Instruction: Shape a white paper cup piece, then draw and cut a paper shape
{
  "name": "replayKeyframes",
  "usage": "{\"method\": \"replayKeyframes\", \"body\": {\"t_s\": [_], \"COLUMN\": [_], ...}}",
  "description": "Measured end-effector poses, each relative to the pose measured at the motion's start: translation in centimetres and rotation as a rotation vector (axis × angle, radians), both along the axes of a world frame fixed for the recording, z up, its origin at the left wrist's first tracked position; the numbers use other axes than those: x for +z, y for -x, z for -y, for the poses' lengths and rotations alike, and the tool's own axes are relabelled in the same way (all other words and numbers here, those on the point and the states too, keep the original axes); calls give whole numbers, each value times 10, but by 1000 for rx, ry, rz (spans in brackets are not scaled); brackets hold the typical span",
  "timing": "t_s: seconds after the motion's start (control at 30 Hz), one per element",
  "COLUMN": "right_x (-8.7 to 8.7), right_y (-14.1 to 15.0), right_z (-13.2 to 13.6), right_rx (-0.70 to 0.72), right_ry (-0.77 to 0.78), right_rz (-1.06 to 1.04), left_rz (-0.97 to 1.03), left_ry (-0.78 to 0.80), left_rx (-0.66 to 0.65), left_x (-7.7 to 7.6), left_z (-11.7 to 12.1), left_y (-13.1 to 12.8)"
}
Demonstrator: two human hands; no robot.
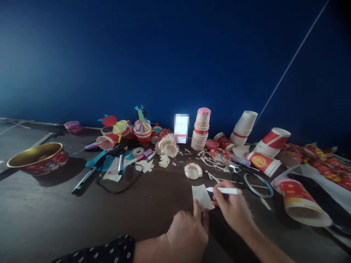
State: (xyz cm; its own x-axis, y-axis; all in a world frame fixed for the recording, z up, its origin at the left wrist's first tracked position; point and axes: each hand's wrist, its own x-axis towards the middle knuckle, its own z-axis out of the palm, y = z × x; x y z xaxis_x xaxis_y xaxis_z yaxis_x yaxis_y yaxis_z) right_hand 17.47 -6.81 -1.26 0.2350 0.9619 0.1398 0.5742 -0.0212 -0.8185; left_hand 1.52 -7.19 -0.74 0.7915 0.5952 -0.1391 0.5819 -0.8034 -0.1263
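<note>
A small piece of white paper (202, 195) lies on the dark table in front of me. My left hand (189, 230) holds its near edge down, the index finger resting on top and the other fingers curled. Between the fingers of my right hand (233, 210) is a white marker (227, 191) with an orange end, its tip at the paper's upper right. Whether there are marks on the paper is too small to tell. Just beyond the paper sits a ring cut from a paper cup (193, 171), its rim snipped into a wavy edge.
Scissors (238, 170) and a roll of clear tape (259, 185) lie right of the ring. Several paper cups (201, 133) stand stacked behind; another cup (304, 204) lies at right. A gold-lined bowl (38, 159) stands at left, near a black marker (85, 179) and scraps (164, 160).
</note>
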Motion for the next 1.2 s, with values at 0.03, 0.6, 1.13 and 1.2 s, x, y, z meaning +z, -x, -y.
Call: {"method": "replayKeyframes", "body": {"t_s": [0.03,0.6,1.13,1.2], "right_x": [0,-3,-2,-2], "right_y": [0,-2,-1,-1], "right_z": [0,-3,-2,-2], "right_rx": [1,24,37,42], "right_ry": [6,20,-7,-12], "right_rz": [4,14,103,112], "left_rz": [3,16,30,22], "left_ry": [-1,-61,-95,-89], "left_rx": [-3,-9,-8,-17], "left_x": [0,-7,-10,-9], "left_z": [0,3,4,4], "left_y": [0,0,0,1]}}
